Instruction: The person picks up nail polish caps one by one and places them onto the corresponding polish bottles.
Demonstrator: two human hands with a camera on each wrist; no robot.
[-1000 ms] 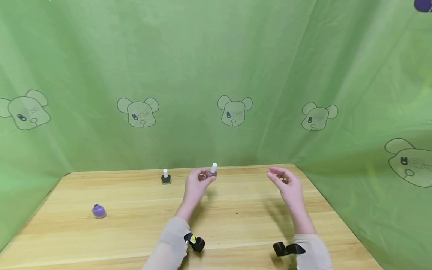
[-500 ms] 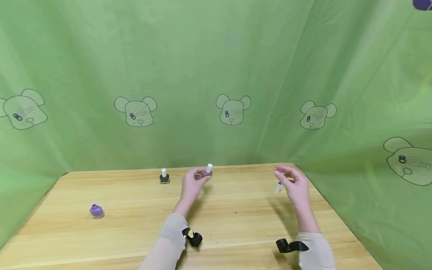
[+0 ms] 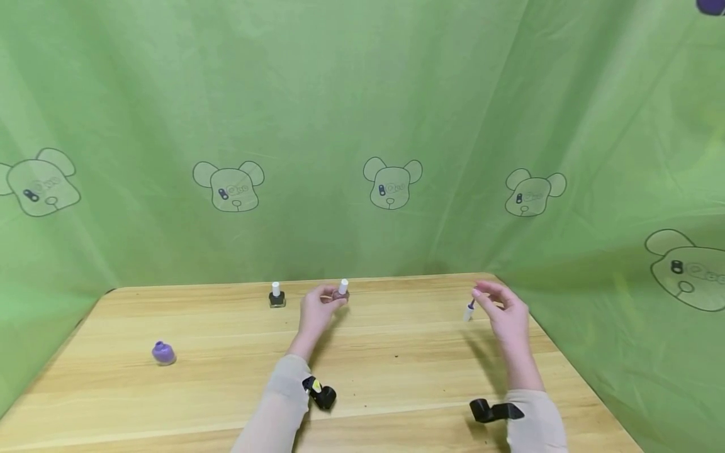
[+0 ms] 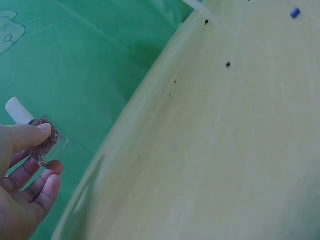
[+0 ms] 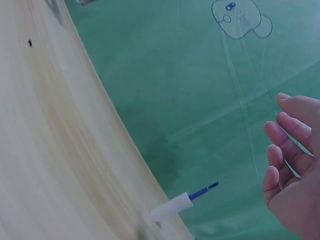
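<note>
My left hand (image 3: 314,311) pinches a small nail polish bottle (image 4: 47,141) between thumb and fingers. The bottle has a white cap (image 4: 19,111) and glittery brownish contents; in the left wrist view it is tilted. On the right side of the table a white nail polish cap (image 3: 468,313) stands with its purple brush (image 5: 204,190) pointing up. Beside it is my right hand (image 3: 506,314), fingers loosely bent and holding nothing; the right wrist view shows a gap between fingers and brush. An uncapped purple nail polish bottle (image 3: 163,353) sits at the left of the table.
At the back of the wooden table (image 3: 226,390) stands a black nail polish bottle (image 3: 277,298) with a white cap. A green curtain (image 3: 317,126) printed with bear heads encloses the back and sides. Small dark specks dot the tabletop.
My right hand has moved right, and the upturned cap with its brush has come into view standing on the table. My left hand has shifted slightly left with its bottle.
</note>
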